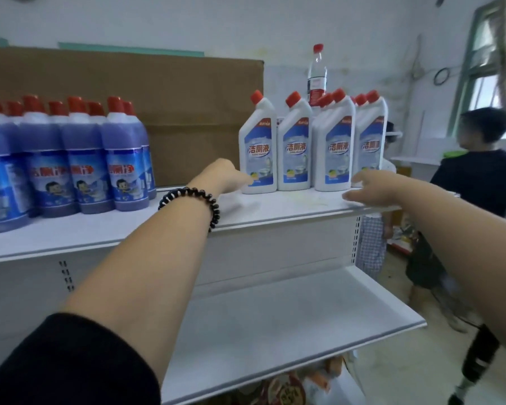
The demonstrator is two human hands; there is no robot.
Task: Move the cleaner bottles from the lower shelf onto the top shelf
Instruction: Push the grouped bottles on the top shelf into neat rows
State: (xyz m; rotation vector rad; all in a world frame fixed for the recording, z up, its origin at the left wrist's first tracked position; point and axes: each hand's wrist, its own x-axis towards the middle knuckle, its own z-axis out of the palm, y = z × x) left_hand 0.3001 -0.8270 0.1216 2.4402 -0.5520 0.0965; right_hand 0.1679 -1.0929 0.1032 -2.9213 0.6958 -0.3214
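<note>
Reaches forward with both arms at once. Stretches the left arm (146, 258) nearly straight from the lower left, with a dark sleeve (70, 361) ending well short of the wrist and a bead bracelet (193, 200) around the wrist itself. Holds the left hand (225, 176) back upward, fingers together and pointing ahead (tips blurred, contact not readable). Brings the right arm (450, 217) in from the right edge, forearm bare. Holds the right hand (368, 187) palm down, fingers loose and slightly spread, pointing left toward the other hand. Grips nothing visible with either hand. Leaves a wide gap between the two.
</note>
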